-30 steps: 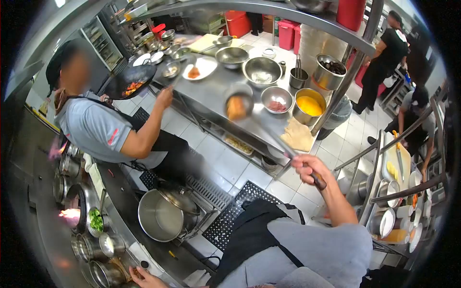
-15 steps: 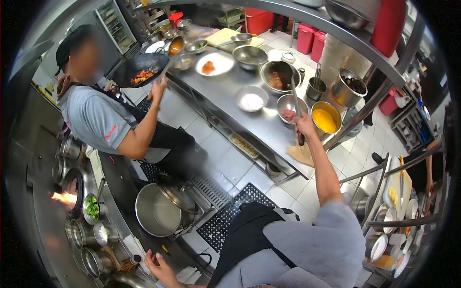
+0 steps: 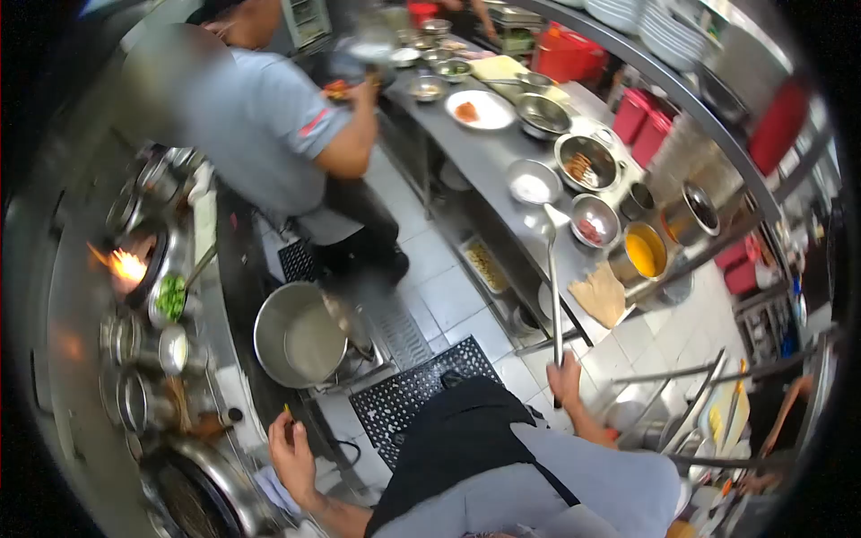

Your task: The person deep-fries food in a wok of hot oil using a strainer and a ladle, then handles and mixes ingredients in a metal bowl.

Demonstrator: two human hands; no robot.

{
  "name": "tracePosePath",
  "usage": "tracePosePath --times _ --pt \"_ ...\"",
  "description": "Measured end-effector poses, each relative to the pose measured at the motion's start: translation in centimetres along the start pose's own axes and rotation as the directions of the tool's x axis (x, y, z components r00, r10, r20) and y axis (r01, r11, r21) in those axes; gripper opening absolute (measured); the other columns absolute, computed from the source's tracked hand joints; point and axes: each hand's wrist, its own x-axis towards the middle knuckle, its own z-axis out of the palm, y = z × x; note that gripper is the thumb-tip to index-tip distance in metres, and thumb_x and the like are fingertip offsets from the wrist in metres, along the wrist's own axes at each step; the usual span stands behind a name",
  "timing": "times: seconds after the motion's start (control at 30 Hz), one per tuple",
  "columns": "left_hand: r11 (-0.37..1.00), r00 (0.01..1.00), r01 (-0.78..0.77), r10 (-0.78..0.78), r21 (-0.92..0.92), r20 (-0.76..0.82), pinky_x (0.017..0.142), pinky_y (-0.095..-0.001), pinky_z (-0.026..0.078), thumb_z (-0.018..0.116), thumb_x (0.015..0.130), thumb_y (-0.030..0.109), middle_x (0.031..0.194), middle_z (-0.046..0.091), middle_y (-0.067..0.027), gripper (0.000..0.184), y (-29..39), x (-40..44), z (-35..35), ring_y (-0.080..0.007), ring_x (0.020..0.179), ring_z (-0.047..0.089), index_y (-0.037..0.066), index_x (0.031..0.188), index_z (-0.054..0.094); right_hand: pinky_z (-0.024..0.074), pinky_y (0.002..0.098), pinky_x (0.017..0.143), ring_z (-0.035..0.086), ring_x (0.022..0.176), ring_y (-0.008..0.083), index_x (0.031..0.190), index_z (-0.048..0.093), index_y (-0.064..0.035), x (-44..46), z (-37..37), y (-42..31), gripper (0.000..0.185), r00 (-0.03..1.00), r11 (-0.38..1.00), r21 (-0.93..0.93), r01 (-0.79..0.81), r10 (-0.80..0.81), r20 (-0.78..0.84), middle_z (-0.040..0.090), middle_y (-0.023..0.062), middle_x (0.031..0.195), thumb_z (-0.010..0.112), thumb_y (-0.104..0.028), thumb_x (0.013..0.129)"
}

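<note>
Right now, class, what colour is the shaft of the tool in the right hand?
The shaft is silver; see the head view.

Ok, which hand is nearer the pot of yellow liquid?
Right. The right hand, on the long-handled utensil, is below and left of the yellow-liquid pot in view, not touching; the left hand is much farther left, below the large stockpot.

The long-handled grey metal utensil [image 3: 556,296] has left the round steel bowl [image 3: 600,154] beyond the right hand's [image 3: 565,381] fingers, which sit closer to the body. The left hand's [image 3: 293,453] fingertips are now just beside a small yellow object [image 3: 287,409].
</note>
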Motion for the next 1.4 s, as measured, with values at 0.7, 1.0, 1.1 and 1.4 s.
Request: tracePosePath --times 0.7,1.0,1.1,1.4 --pt "0.963 0.403 0.193 -0.251 -0.187 -0.880 0.082 -0.0352 0.050 0.057 0.092 0.012 0.095 0.068 -0.0132 0.021 -6.1 -18.5 -18.8 -0.0247 0.087 0.064 -0.002 0.105 0.065 0.0446 0.0440 0.055 0.057 0.058 0.0412 0.084 0.055 0.0037 -12.0 26.6 -34.8 0.014 0.119 0.428 0.570 0.702 -0.859 0.498 0.055 0.0228 0.064 0.059 -0.009 0.080" --pt "0.192 0.562 -0.074 -0.803 -0.979 -0.200 0.042 -0.0228 0.041 0.054 0.097 0.029 0.086 0.058 -0.0042 0.038 -22.0 -23.1 -27.8 -0.0116 0.059 0.052 0.000 0.122 0.051 0.0488 0.0486 0.070 0.062 0.079 0.0443 0.106 0.062 -0.0003 -18.4 38.8 -43.7 0.026 -0.137 0.190 0.563 0.804 -0.862 0.488 0.061 0.0267 0.086 0.065 -0.014 0.084" --pt "0.281 0.554 -0.031 -0.794 -0.959 -0.251 0.032 -0.0197 0.027 0.051 0.098 0.021 0.066 0.047 0.0038 0.025 -22.3 -20.9 -27.9 -0.0038 0.044 0.039 0.001 0.113 0.055 0.0497 0.0431 0.073 0.061 0.082 0.0393 0.107 0.063 0.0010 -18.2 39.3 -42.7 0.026 -0.109 0.243 0.634 0.734 -0.879 0.463 0.058 0.0244 0.095 0.067 -0.010 0.083" --pt "0.486 0.544 -0.048 -0.720 -0.872 -0.431 0.031 -0.0190 0.022 0.053 0.097 0.017 0.061 0.041 0.0063 0.024 -18.9 -14.3 -29.2 -0.0022 0.041 0.031 0.001 0.114 0.060 0.0521 0.0341 0.065 0.059 0.095 0.0302 0.112 0.062 -0.0002 -8.7 29.0 -33.3 0.031 0.347 0.486 0.480 0.731 -0.869 0.353 0.054 0.0191 0.112 0.066 -0.003 0.081"
